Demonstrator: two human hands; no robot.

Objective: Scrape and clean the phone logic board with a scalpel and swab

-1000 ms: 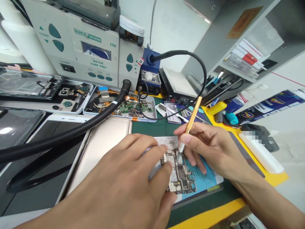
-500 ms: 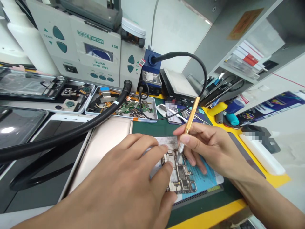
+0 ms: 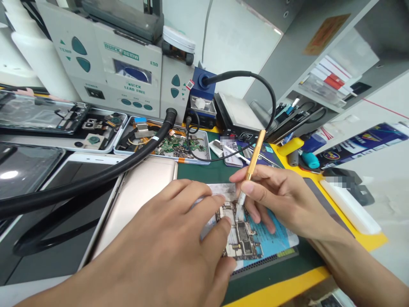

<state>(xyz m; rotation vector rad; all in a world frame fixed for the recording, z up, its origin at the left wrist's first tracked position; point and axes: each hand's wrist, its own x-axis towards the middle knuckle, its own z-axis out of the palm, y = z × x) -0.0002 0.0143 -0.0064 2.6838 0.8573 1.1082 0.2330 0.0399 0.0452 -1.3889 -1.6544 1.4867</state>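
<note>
One circuit board (image 3: 241,238) near centre, pinned by left hand (image 3: 166,247); right hand (image 3: 281,198) gripping one gold tool (image 3: 252,164); two trays (image 3: 161,147) far left.

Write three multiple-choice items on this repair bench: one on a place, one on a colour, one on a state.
1. Where does the circuit board lie?
A. on the blue mat
B. in the parts tray
C. on the gold phone back

2. What colour is the handle of the tool?
A. red
B. gold
C. white

3. What is the left hand doing?
A. hanging in the air
B. gripping the black hose
C. pressing on the board

Answers: 1 A, blue shows beside the board; 2 B, the shaft in the right hand is golden; 3 C, a fingertip rests on the board.
</note>
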